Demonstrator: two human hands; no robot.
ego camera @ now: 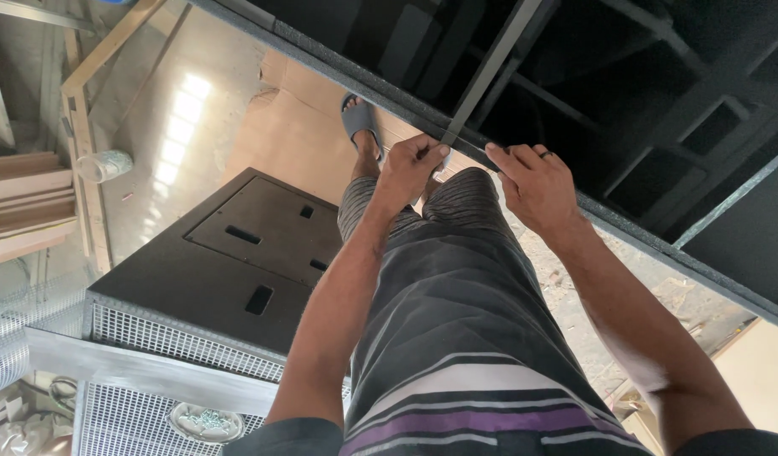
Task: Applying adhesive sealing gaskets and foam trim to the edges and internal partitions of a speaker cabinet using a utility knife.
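Big black cabinet (659, 110) fills the upper right, open side up, dark braces inside; grey textured rim (380, 89) runs diagonally from top centre down to the right edge. Second black box (228, 262) lower left on the floor, recessed panel with slots on top, metal mesh grille (152, 338) on its near face. Stacked wood boards (21, 198) and a plastic jar (102, 165) far left. Striped shorts and a sandalled foot (359, 118) below the rim — nothing blocking the hands. Thin grey strip (490, 63) lies across the opening, long axis steep diagonal, lower end at the rim, upper end off the top of view. Left hand (410, 169) pinched shut on the strip's lower end, forearm reaching up from below. Right hand (537, 181) just beside — fingertips curled on the rim, ring visible, not clamped on anything.
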